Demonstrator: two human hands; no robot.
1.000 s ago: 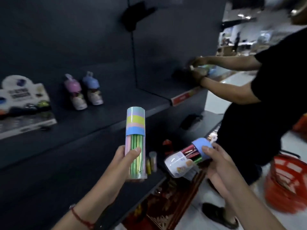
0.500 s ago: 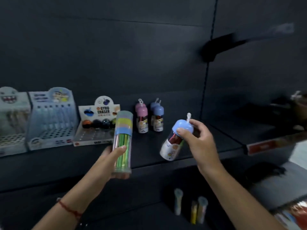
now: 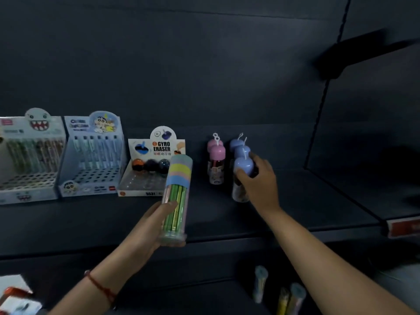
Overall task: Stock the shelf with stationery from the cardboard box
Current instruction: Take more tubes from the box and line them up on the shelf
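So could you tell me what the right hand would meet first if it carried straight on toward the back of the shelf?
Probably the two blue-capped bottles standing right behind the blue-capped bottle that the right hand holds; beyond them is the dark back panel. Depth is hard to judge from this one view.

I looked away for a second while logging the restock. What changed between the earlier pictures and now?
The right hand carried the blue-capped clear bottle forward from mid-air to the dark shelf, standing it in front of the other blue-capped bottles, still gripping it. The left hand still holds the pastel-capped clear pencil tube upright.
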